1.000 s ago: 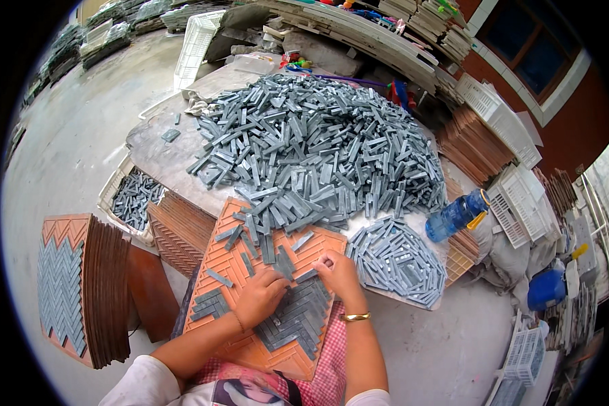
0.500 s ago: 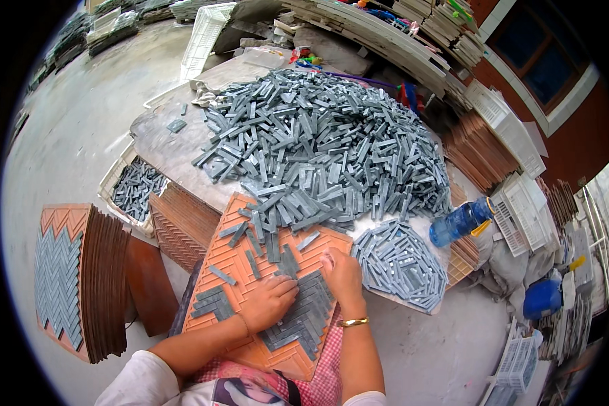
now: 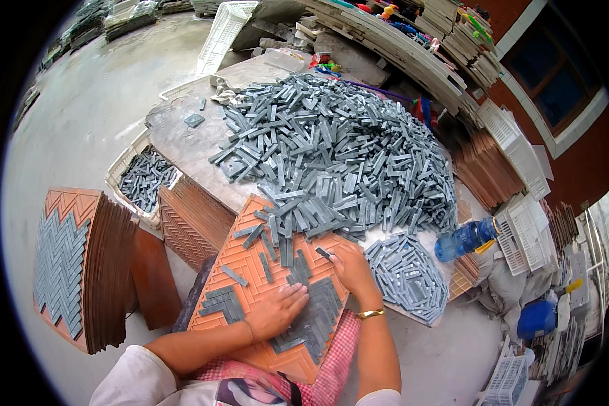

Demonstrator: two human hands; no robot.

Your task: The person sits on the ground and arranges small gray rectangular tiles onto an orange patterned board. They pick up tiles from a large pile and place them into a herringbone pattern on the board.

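Note:
An orange tray [image 3: 213,277] with herringbone grooves rests tilted on my lap. Dark grey stone strips [image 3: 318,304] fill part of its grooves in a zigzag pattern. My left hand [image 3: 281,311] lies flat across the strips near the middle, its fingers stretched out. At the tray's right edge, my right hand [image 3: 355,271] pinches one short dark stone strip [image 3: 323,254] by its end, just above the tray. Several loose strips [image 3: 234,275] lie on the tray's upper part, unaligned with the grooves.
A big heap of grey strips [image 3: 338,149] covers the table [image 3: 172,128] ahead. Neatly ringed strips [image 3: 407,277] lie at its right, beside a blue bottle [image 3: 463,240]. At left are a crate of strips [image 3: 145,177] and a stack of trays [image 3: 108,264], the top one partly filled.
A dark strip now shows in my right hand's fingers, and the light loose strip near that hand is no longer visible there. My left hand stays on the laid strips. The whole view has shifted slightly.

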